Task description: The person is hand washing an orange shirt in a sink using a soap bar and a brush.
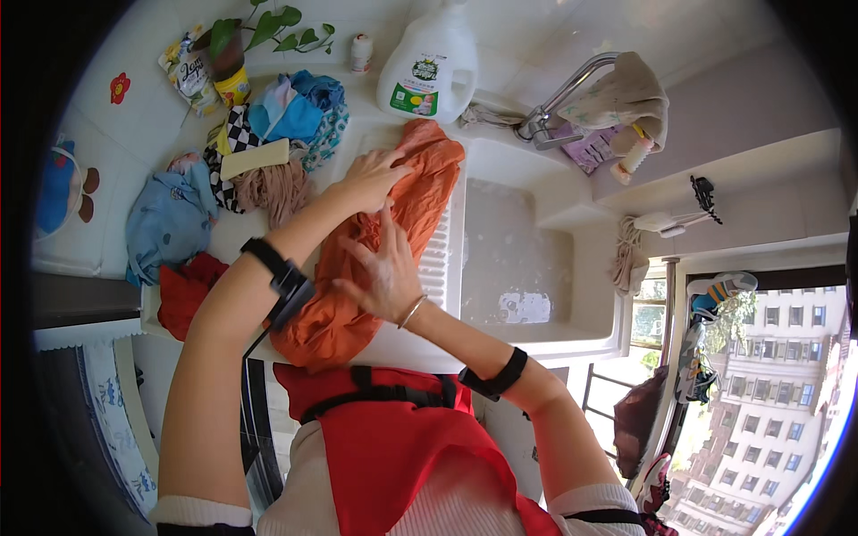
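A wet orange cloth garment lies bunched lengthwise over the ridged washboard of a white laundry sink. My left hand rests on its upper part, fingers reaching across the fabric; whether they grip it is hidden. Just below, my right hand is over the middle of the garment with its fingers spread, and no cloth shows pinched between them. The two hands nearly meet at the fingertips. Cloudy water stands in the basin to the right. A pale yellow soap bar lies on the clothes at left.
Piled clothes, a blue garment and red cloth crowd the left ledge. A large detergent jug stands behind. The chrome faucet has a cloth draped over it. Brushes hang at right.
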The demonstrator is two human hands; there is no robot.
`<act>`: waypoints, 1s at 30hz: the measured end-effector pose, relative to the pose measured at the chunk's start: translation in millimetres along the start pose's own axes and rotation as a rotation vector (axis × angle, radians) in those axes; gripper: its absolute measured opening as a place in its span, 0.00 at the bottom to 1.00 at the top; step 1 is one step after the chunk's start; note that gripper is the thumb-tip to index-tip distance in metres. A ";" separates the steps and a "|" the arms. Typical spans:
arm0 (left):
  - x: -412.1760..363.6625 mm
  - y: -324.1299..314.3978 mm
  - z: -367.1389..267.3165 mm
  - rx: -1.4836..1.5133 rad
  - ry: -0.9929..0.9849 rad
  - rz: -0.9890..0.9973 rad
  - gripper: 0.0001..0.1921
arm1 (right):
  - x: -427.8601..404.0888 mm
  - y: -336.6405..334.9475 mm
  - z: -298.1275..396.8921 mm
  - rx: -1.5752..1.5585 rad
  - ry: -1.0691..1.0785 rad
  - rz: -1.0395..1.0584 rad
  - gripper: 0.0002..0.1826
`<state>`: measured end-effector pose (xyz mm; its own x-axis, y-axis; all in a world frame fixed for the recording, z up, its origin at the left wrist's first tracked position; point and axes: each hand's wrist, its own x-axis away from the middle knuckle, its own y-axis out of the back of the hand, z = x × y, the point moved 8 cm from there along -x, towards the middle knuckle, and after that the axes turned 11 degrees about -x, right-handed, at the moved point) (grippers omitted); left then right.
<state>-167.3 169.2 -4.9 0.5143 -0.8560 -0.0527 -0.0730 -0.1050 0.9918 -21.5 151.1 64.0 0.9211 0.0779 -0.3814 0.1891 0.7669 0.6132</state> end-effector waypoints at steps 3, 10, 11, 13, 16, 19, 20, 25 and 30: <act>-53.0 -16.1 -7.0 0.012 0.010 0.080 0.34 | 12.3 -11.4 5.0 0.129 -0.091 0.095 0.33; -103.1 -57.3 -16.7 -0.091 0.006 0.111 0.39 | 43.6 -77.9 3.7 0.245 0.085 0.464 0.26; -107.4 -66.5 -9.9 -0.095 0.028 0.196 0.37 | 42.2 -79.3 -1.5 0.243 0.078 0.458 0.26; -108.7 -62.0 12.4 0.027 0.000 0.196 0.33 | 31.1 -75.2 -8.2 0.181 -0.024 0.445 0.20; -110.1 -16.0 50.2 0.348 0.198 -0.159 0.34 | 19.4 -18.7 -7.4 0.139 -0.042 0.362 0.18; -90.6 3.2 93.3 0.463 0.493 -0.284 0.36 | 31.0 3.3 -15.8 0.033 0.033 0.297 0.27; -77.8 9.0 112.9 0.528 0.575 -0.413 0.36 | 39.4 4.5 -31.3 -0.045 -0.016 0.316 0.27; -43.1 69.1 -4.3 0.708 0.172 -0.377 0.28 | 46.9 105.5 -124.6 -0.612 -0.733 -0.408 0.29; 23.6 -31.6 -29.8 0.440 0.213 -0.149 0.24 | 6.4 43.2 -155.7 -0.205 -0.715 -0.285 0.35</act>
<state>-127.4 167.3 -34.0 0.7061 -0.6979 -0.1199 -0.3144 -0.4607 0.8300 -60.5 283.9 -19.6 0.8547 -0.5137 0.0746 0.4482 0.8028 0.3932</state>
